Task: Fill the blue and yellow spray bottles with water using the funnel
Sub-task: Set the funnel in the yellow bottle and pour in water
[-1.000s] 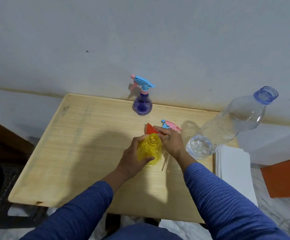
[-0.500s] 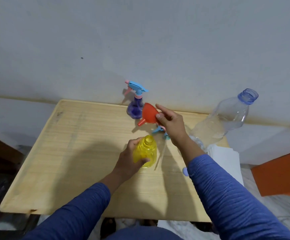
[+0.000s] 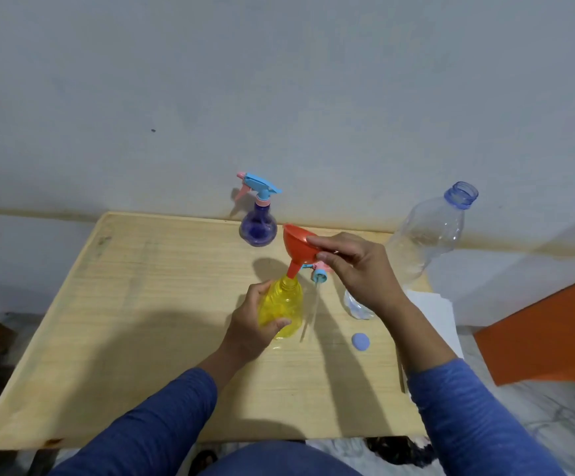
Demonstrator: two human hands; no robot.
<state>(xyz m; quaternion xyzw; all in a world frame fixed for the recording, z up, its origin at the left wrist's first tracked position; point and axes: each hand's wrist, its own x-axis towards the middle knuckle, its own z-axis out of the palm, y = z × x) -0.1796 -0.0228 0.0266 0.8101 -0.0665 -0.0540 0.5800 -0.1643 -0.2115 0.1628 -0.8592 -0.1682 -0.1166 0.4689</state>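
Observation:
My left hand (image 3: 250, 326) grips the yellow spray bottle (image 3: 284, 305), which stands open-necked near the middle of the wooden table (image 3: 142, 321). My right hand (image 3: 354, 269) pinches the rim of the orange funnel (image 3: 298, 247), tilted, with its spout tip at the yellow bottle's mouth. The blue spray bottle (image 3: 258, 223) stands at the table's far edge with its blue and pink trigger head on. The yellow bottle's removed trigger head (image 3: 319, 274) lies on the table just behind my right hand. A large clear water bottle (image 3: 430, 231), uncapped, stands at the right.
A round blue cap (image 3: 360, 341) lies on the table right of the yellow bottle. White sheets (image 3: 433, 314) rest at the table's right edge. An orange object (image 3: 547, 331) sits on the floor to the right. A grey wall runs close behind the table.
My right hand picked the funnel up from the table, lifted it, and has brought its spout down to the yellow bottle's mouth. My left hand kept hold of the yellow bottle.

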